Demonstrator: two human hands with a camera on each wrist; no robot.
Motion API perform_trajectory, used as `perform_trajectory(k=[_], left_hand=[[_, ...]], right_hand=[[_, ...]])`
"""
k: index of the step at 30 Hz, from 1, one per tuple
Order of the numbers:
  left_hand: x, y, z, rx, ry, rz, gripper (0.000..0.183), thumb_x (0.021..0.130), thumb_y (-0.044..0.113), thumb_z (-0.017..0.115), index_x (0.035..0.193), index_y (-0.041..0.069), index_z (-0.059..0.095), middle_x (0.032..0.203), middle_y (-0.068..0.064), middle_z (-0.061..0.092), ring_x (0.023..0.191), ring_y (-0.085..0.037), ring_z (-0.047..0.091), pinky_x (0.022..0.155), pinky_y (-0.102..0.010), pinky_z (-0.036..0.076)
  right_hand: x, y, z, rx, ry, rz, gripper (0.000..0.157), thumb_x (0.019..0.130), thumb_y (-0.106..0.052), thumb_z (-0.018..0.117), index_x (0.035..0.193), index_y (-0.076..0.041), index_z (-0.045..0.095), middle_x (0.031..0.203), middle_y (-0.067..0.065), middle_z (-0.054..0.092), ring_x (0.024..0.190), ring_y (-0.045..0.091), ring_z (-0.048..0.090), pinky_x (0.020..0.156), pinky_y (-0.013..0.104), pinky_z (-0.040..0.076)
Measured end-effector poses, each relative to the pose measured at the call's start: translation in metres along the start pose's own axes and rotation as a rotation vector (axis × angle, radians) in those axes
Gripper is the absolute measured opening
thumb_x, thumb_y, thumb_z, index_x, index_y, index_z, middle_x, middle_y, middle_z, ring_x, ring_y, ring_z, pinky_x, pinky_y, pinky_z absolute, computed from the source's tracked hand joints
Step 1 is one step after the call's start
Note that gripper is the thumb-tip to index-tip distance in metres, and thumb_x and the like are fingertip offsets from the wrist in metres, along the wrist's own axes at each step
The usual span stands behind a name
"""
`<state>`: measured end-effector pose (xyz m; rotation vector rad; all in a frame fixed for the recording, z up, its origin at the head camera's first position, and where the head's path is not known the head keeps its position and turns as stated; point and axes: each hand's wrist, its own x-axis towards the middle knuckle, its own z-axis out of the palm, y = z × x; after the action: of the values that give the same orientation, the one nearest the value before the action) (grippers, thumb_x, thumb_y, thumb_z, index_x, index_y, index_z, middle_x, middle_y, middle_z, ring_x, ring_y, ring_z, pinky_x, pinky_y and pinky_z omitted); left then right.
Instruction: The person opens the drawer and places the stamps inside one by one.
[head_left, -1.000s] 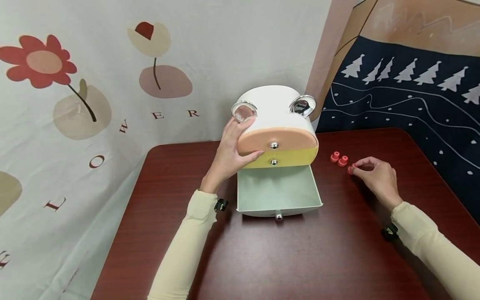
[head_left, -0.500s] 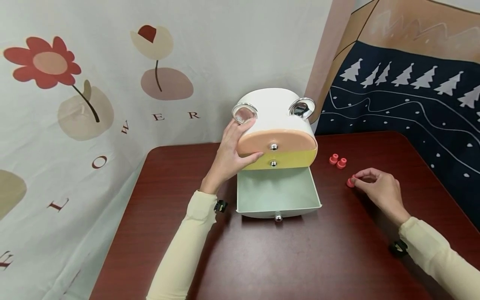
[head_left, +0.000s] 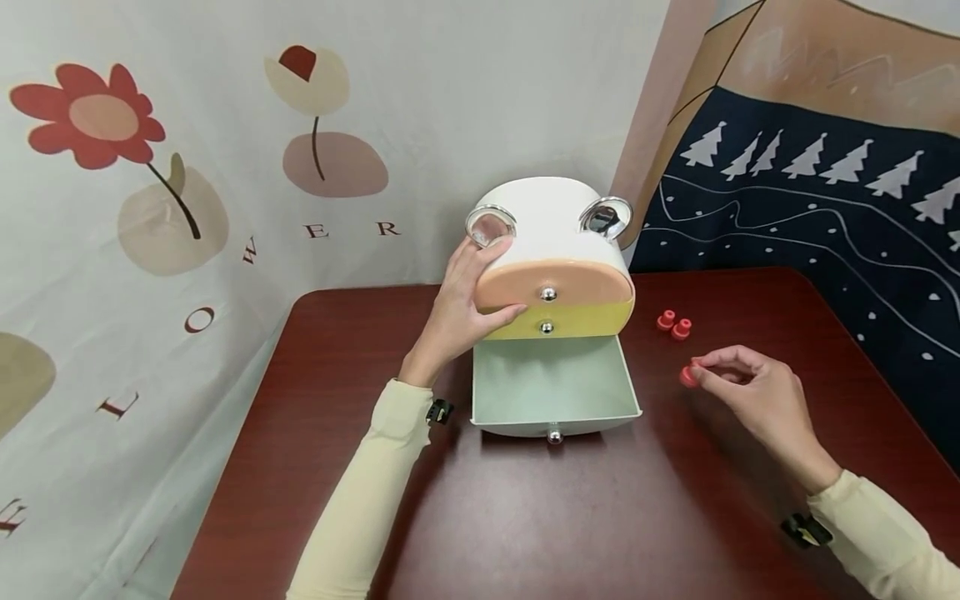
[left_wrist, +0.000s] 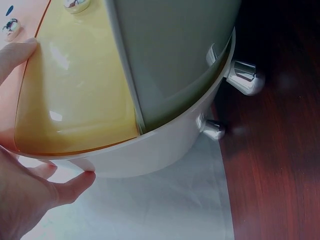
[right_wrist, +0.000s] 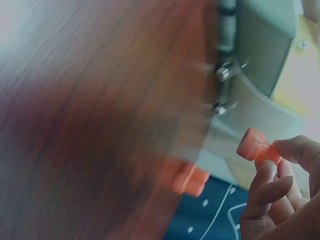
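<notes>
A small drawer cabinet (head_left: 549, 217) with a white shell stands at the back of the table. Its peach drawer (head_left: 517, 283) and yellow drawer (head_left: 592, 317) are in, while the pale green drawer (head_left: 551, 379) is pulled out with nothing visible inside. My left hand (head_left: 457, 312) grips the cabinet's left side, thumb across the front and fingers along the shell. To the right, my right hand (head_left: 765, 392) pinches a small red stepped peg (right_wrist: 251, 145) between thumb and fingertips, just above the table. Two similar red pegs (head_left: 681, 329) stand behind it on the tabletop.
The dark red-brown table (head_left: 570, 517) meets a flower-printed cloth (head_left: 420, 100) at the back and a navy tree-printed cloth (head_left: 787, 208) at the right. The green drawer's silver knob (head_left: 555, 436) juts forward. Two silver-rimmed discs (head_left: 606, 218) rise from the cabinet's top.
My right hand has drawn the pinched red peg away from the other two, towards me and slightly left, lifting it a little. My left hand and the cabinet have stayed put.
</notes>
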<state>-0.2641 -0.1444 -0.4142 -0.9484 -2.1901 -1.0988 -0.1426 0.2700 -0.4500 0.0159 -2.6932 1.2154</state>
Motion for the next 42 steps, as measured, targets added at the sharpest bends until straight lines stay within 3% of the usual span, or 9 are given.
perform_trajectory(k=[6, 17, 22, 29, 34, 42], left_hand=[[0.001, 0.002, 0.0, -0.004, 0.0, -0.01, 0.088, 0.084, 0.02, 0.097, 0.16, 0.013, 0.053, 0.154, -0.013, 0.058, 0.156, -0.026, 0.036, 0.132, -0.044, 0.013], [-0.001, 0.0, -0.001, -0.003, 0.0, -0.02, 0.088, 0.083, 0.018, 0.097, 0.159, 0.014, 0.053, 0.147, -0.013, 0.06, 0.154, -0.027, 0.038, 0.132, -0.045, 0.014], [0.0, 0.0, -0.001, -0.003, 0.002, -0.003, 0.088, 0.083, 0.018, 0.097, 0.159, 0.014, 0.053, 0.144, -0.014, 0.061, 0.148, -0.028, 0.045, 0.132, -0.046, 0.014], [-0.001, 0.0, -0.001, 0.005, 0.0, -0.034, 0.088, 0.084, 0.021, 0.097, 0.159, 0.016, 0.053, 0.148, -0.012, 0.059, 0.157, -0.026, 0.033, 0.131, -0.043, 0.014], [0.0, -0.002, -0.001, 0.012, -0.008, -0.011, 0.089, 0.084, 0.02, 0.098, 0.16, 0.015, 0.053, 0.149, -0.013, 0.058, 0.152, -0.026, 0.04, 0.132, -0.046, 0.014], [-0.001, 0.001, -0.004, 0.016, -0.013, -0.012, 0.088, 0.086, 0.023, 0.097, 0.161, 0.015, 0.052, 0.146, -0.012, 0.058, 0.155, -0.025, 0.036, 0.132, -0.044, 0.012]], right_hand=[[-0.005, -0.029, 0.004, 0.096, 0.013, -0.039, 0.024, 0.097, -0.026, 0.088, 0.115, -0.011, 0.082, 0.1, -0.006, 0.082, 0.079, 0.006, 0.069, 0.062, 0.02, 0.05], [0.002, -0.076, 0.033, 0.205, -0.008, -0.128, 0.02, 0.095, -0.02, 0.09, 0.113, -0.014, 0.085, 0.105, 0.001, 0.083, 0.081, 0.01, 0.072, 0.067, 0.018, 0.054], [0.005, -0.088, 0.049, 0.227, -0.039, -0.153, 0.018, 0.095, -0.019, 0.09, 0.11, -0.013, 0.085, 0.101, 0.002, 0.083, 0.078, 0.011, 0.072, 0.068, 0.018, 0.054], [0.006, -0.1, 0.076, 0.257, -0.111, -0.146, 0.011, 0.095, -0.023, 0.09, 0.103, -0.017, 0.084, 0.093, -0.002, 0.081, 0.072, 0.017, 0.065, 0.056, 0.025, 0.046], [0.008, -0.105, 0.097, 0.221, -0.154, -0.15, 0.009, 0.094, -0.025, 0.09, 0.099, -0.022, 0.085, 0.088, -0.01, 0.08, 0.079, 0.017, 0.069, 0.062, 0.027, 0.052], [0.012, -0.113, 0.124, 0.24, -0.166, -0.154, 0.007, 0.093, -0.021, 0.09, 0.098, -0.021, 0.085, 0.089, -0.007, 0.081, 0.078, 0.017, 0.07, 0.065, 0.026, 0.052]])
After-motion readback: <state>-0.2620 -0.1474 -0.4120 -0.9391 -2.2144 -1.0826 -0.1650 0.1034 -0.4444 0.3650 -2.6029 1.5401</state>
